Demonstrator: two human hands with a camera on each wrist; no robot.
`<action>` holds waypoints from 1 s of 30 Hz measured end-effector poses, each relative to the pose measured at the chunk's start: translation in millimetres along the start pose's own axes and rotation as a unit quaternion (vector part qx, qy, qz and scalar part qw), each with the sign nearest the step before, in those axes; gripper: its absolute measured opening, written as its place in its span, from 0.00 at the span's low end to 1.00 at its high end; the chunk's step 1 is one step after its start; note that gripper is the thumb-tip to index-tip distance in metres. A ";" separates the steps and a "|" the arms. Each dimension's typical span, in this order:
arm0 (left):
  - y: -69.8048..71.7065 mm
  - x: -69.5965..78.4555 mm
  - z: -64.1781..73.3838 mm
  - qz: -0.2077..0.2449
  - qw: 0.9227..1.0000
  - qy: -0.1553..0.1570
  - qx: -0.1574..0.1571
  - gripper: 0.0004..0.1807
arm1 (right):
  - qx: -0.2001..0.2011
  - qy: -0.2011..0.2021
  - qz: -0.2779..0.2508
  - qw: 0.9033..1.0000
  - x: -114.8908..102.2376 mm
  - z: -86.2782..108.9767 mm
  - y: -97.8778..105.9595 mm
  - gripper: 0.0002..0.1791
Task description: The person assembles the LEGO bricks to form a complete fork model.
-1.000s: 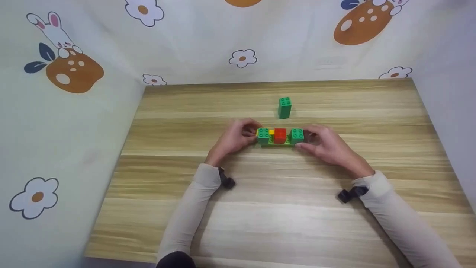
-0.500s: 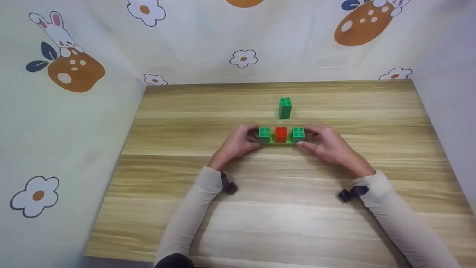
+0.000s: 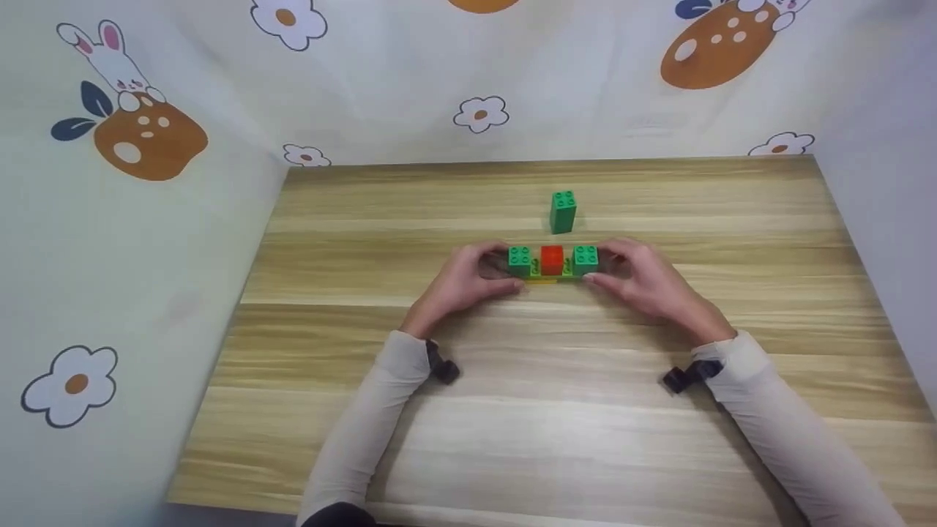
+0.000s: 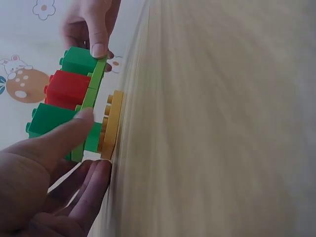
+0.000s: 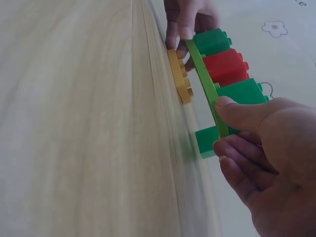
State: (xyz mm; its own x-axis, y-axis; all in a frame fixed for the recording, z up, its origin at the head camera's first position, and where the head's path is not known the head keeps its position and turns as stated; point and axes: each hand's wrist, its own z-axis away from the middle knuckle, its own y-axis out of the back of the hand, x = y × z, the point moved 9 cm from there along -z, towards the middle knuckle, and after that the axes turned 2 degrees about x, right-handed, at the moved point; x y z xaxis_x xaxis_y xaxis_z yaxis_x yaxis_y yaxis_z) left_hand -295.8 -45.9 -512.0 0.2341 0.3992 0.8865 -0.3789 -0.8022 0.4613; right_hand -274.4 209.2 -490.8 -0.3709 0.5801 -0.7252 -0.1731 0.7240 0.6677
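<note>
Btwn L grip & R grip: lime base, pinched nr ends.

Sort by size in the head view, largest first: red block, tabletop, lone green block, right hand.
1. Tabletop
2. Right hand
3. Lone green block
4. Red block
Differing camera distances leave the blocks' true sizes unsure.

Bare left fingers, bare right fingers, plain beige left sleeve and matching right sleeve, lightly creased, ending behind the fingers, black left wrist unit and right wrist unit, each with small blocky head, rearward of the fingers
</note>
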 end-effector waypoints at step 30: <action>20.0 -14.9 6.8 -0.028 1.000 0.004 -0.005 0.20 | -0.052 -0.021 -0.016 0.998 -1.5 -14.9 -25.0 0.19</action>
State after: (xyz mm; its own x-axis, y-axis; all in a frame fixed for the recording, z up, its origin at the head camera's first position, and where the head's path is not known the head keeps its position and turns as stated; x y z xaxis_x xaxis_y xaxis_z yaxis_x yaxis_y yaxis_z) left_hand -300.8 -70.8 -516.2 0.2480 0.4462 0.8599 -0.3750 -0.7742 0.5099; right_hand -283.1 184.7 -503.9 -0.3255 0.5736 -0.7517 -0.2789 0.7013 0.6560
